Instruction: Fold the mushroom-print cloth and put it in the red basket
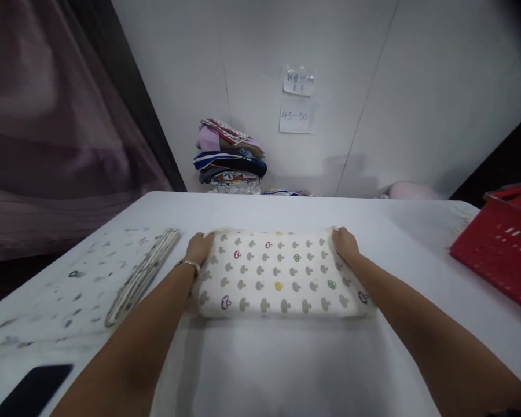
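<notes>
My left hand (199, 248) is closed around the far left corner of a white cloth printed with mushrooms (272, 272), and my right hand (344, 242) grips its far right corner, the fingers of both curled in on the fabric. The cloth spreads between my forearms over the middle of the table (295, 359), its rows of grey mushrooms broken by a few in red, green, yellow and purple. A bracelet (190, 264) circles my left wrist.

Just beyond my left arm lies a narrow folded stack of cloth (142, 277), and beside it a pale cloth with small scattered prints (78, 284) is laid flat. Nearer me, at the table's left, is a dark flat object (33, 391), partly cut off by the view. Well to my right stands a red basket (499, 249).

Past the table's far edge, folded fabrics (231, 153) are piled against the wall (260, 52), where two paper notes are stuck one above the other; the lower note (296, 117) reads "45-50".
</notes>
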A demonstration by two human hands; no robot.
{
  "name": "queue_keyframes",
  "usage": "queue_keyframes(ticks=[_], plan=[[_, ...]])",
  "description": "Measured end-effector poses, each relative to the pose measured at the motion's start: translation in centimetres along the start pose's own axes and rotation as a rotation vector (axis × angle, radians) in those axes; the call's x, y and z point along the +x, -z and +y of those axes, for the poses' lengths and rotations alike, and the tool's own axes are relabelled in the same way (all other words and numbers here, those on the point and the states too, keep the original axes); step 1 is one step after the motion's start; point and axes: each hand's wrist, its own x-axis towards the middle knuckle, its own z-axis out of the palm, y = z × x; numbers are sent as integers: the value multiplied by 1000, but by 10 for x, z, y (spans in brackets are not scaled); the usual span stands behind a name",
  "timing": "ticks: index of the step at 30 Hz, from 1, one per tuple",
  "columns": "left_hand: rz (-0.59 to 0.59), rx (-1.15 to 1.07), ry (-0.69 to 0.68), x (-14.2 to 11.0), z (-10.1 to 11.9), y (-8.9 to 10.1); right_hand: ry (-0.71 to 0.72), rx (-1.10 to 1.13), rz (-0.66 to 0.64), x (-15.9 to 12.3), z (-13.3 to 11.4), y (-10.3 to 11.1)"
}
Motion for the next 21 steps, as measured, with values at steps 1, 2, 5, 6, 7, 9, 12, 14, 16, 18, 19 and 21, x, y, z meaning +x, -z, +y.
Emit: queue_keyframes(ticks=[1,2,5,6,7,9,12,14,16,18,19,21], plan=[[-16,8,-1,0,0,0,3,-35,-3,1,-1,0],[-34,20,-4,-2,-1,-1,4,-80,-10,2,-3,0],[-64,74,-4,-9,0,0,-5,-205,-35,2,-7,0],[-68,100,-7,-12,1,0,-9,-225,-41,1,-8,-1],[-69,129,-9,-15,2,0,-13,-231,-40,1,-9,-1],[-65,191,-13,-21,5,0,-12,-245,-35,0,-10,-2],[-67,287,-38,-29,10,0,6,-298,-58,0,-11,-2],[-76,347,-64,-31,12,0,23,-327,-97,2,-11,0],[-63,390,-95,-33,14,1,51,-352,-117,3,-13,1],[-10,427,-178,-33,17,1,124,-385,-87,3,-16,2],[26,439,-253,-33,19,1,199,-403,-63,3,-19,2],[68,436,-456,-33,26,-4,412,-415,-44,1,-26,-2]])
